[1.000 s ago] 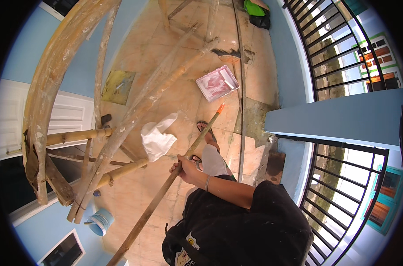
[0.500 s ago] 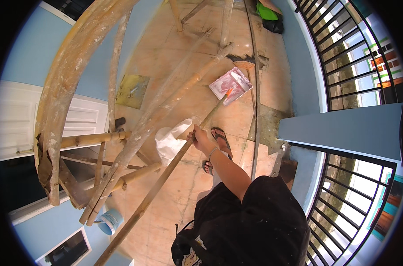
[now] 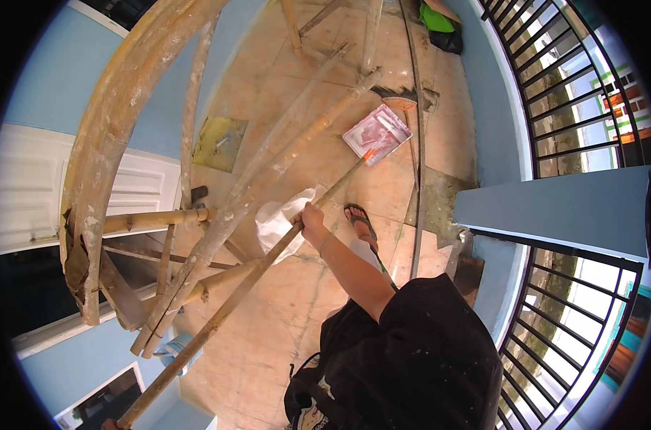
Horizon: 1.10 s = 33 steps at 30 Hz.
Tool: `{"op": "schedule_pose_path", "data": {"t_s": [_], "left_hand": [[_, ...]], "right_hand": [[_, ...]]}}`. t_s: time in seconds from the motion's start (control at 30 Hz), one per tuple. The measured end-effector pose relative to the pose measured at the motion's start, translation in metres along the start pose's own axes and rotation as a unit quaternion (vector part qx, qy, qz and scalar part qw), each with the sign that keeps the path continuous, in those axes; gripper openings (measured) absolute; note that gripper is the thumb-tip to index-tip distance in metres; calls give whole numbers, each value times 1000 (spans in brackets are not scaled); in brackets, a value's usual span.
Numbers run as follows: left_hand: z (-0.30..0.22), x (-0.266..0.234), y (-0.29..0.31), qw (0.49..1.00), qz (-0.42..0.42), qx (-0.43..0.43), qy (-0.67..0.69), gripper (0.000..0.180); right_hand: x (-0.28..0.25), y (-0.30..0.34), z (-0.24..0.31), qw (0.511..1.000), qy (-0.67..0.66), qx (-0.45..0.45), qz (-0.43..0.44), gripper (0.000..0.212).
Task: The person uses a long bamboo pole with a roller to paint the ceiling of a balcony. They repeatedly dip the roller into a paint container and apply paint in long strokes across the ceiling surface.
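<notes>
A long wooden pole (image 3: 218,315) runs slantwise from the lower left up to a pink-stained paint tray (image 3: 388,118) on the floor. Its far tip joins an orange handle (image 3: 368,154), at the tray's near edge; what is fixed beyond it is hard to make out, though it looks like a paint roller. My right hand (image 3: 311,221) is closed around the pole about midway. At the lower left rim, a small part of my left hand (image 3: 109,424) shows, wrapped at the pole's near end; most of it is cut off.
Bamboo scaffolding (image 3: 246,183) stands at the left, close beside the pole. Behind my right hand lies a white sack (image 3: 275,222). A broom (image 3: 400,102) rests beyond the tray, a blue bucket (image 3: 178,351) stands lower left, and black railings (image 3: 562,93) line the right.
The pole has drawn back slightly toward me, and its orange handle sits nearer the tray's edge. My left hand has come into view at the lower left. One of my feet has left view.
</notes>
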<state>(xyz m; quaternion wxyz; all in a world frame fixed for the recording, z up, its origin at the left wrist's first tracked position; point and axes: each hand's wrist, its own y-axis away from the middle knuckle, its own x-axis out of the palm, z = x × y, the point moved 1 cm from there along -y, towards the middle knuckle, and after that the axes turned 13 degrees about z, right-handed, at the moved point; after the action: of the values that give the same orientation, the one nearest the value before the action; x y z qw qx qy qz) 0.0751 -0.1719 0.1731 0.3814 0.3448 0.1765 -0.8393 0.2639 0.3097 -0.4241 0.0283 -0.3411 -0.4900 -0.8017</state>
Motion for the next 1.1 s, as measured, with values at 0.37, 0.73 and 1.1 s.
{"op": "schedule_pose_path", "data": {"t_s": [0.37, 0.73, 1.1], "left_hand": [[39, 46, -74, 998, -38, 47, -16, 17], [131, 152, -55, 997, -50, 51, 30, 23], [137, 194, -34, 999, 47, -11, 8, 30]], "right_hand": [[27, -21, -1, 998, -34, -12, -51, 24], [45, 16, -147, 999, -24, 2, -23, 22], [37, 14, -153, 1000, -9, -5, -14, 23]]}}
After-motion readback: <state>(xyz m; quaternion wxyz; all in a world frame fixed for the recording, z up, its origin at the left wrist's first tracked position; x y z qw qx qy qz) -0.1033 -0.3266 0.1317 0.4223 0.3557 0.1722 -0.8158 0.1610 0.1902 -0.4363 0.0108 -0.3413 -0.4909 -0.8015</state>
